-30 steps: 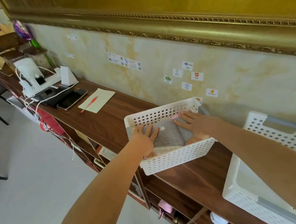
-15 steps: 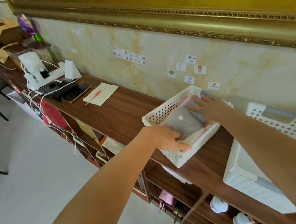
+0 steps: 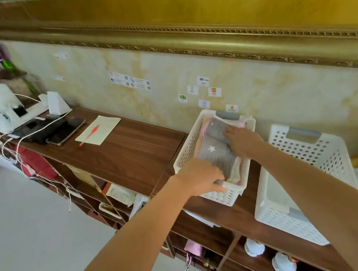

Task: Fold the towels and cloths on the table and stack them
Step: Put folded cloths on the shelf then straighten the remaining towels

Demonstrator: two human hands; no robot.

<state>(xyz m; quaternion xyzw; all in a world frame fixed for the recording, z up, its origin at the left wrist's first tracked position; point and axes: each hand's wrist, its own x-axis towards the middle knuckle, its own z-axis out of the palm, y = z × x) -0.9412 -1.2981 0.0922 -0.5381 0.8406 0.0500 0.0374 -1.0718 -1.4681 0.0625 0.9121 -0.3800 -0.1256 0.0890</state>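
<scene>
Two hands — left (image 3: 201,178) gripping basket (image 3: 187,148) rim, right (image 3: 241,139) flat, released, on grey cloth (image 3: 216,151).

The white perforated basket (image 3: 188,151) has swung from lying broadside along the wooden counter (image 3: 131,149) to pointing end-on at the wall, with its grey handle (image 3: 228,115) now at the far end near the wall labels. My left hand (image 3: 202,178) has left the top of the grey star-print cloth (image 3: 216,153) and now grips the near end rim of the basket, thumb on the outer wall. My right hand (image 3: 240,140) has shifted from the cloth's right edge to lie flat on its far half, pressing on the folded stack inside.
</scene>
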